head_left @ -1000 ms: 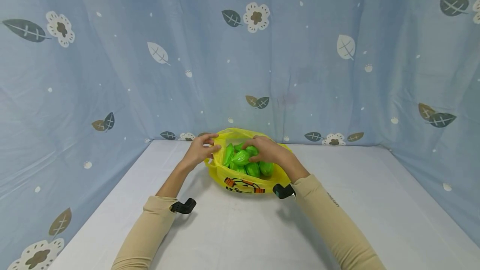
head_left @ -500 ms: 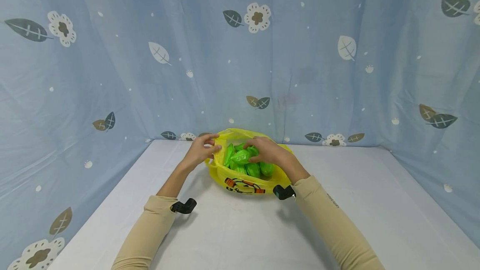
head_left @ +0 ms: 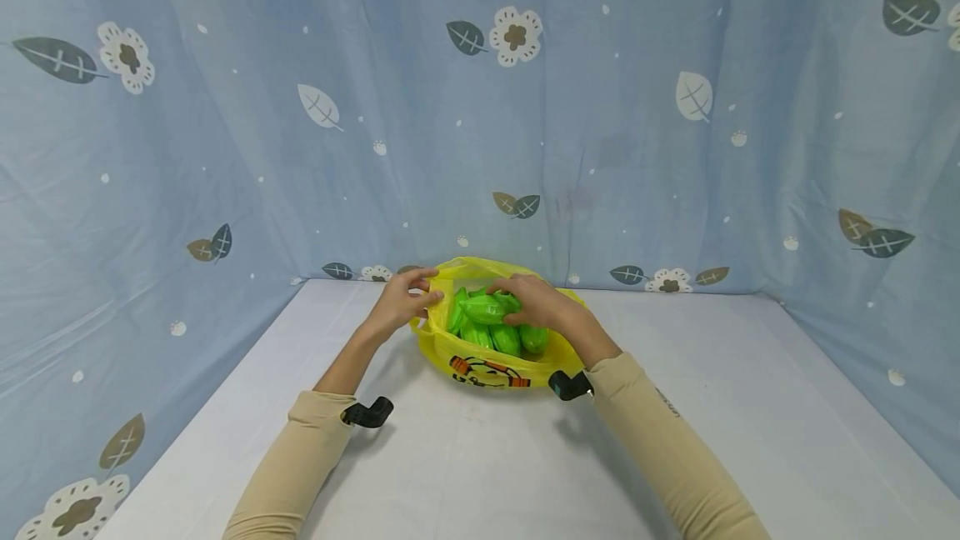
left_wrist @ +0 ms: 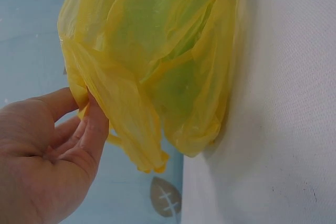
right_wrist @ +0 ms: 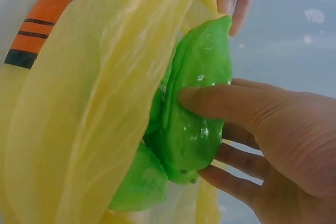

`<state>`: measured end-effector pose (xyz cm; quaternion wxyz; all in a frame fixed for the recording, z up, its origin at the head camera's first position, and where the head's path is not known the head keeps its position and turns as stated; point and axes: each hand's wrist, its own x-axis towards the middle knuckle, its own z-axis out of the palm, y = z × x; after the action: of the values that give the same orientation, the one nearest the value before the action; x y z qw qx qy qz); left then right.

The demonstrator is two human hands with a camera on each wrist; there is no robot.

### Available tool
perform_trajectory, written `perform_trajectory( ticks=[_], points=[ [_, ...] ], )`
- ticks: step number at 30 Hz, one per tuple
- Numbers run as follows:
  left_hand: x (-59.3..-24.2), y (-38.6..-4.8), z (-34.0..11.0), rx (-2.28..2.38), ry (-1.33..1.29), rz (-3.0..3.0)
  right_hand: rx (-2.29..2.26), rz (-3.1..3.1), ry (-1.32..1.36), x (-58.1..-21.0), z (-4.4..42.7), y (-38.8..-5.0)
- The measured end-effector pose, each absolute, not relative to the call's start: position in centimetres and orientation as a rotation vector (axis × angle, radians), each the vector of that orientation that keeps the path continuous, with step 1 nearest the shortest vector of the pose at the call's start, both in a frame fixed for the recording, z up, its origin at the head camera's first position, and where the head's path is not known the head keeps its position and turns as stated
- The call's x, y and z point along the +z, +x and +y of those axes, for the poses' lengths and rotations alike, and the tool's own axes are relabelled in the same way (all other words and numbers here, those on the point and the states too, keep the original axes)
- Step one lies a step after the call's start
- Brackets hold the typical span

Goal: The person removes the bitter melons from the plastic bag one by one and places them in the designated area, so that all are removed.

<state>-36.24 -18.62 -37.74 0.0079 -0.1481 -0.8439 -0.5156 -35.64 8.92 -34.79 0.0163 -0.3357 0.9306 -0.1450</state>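
Note:
A yellow plastic bag (head_left: 442,348) with an orange and black print stands at the table's far edge, its mouth spread. Inside lie several glossy green star fruit (head_left: 506,340), ribbed and pointed. My left hand (head_left: 397,302) pinches the bag's left rim between thumb and fingers; the thin plastic (left_wrist: 121,103) hangs in folds beside it. Reaching into the mouth from the right, my right hand (head_left: 536,302) grips one star fruit (right_wrist: 202,103), thumb across its near side and fingers behind. This fruit sits on top of the others. The bag's front wall hides their lower parts.
A white-covered table (head_left: 480,457) spreads in front of the bag. Blue patterned curtain (head_left: 480,123) closes off the back and both sides. Black wrist mounts (head_left: 367,412) stick out from both sleeves.
The star fruit in my right hand has risen slightly and turned, now lying more lengthwise across the pile. My left hand keeps its hold on the rim, and the bag stays in place.

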Motion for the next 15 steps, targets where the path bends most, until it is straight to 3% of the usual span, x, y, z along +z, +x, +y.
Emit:
perform_trajectory(
  ticks=[15],
  points=[
    [-37.64, -35.88, -18.77, -1.584, -0.46, -2.633, -0.533, 2.871, -1.057, -34.75, 9.69, -35.45]
  ],
)
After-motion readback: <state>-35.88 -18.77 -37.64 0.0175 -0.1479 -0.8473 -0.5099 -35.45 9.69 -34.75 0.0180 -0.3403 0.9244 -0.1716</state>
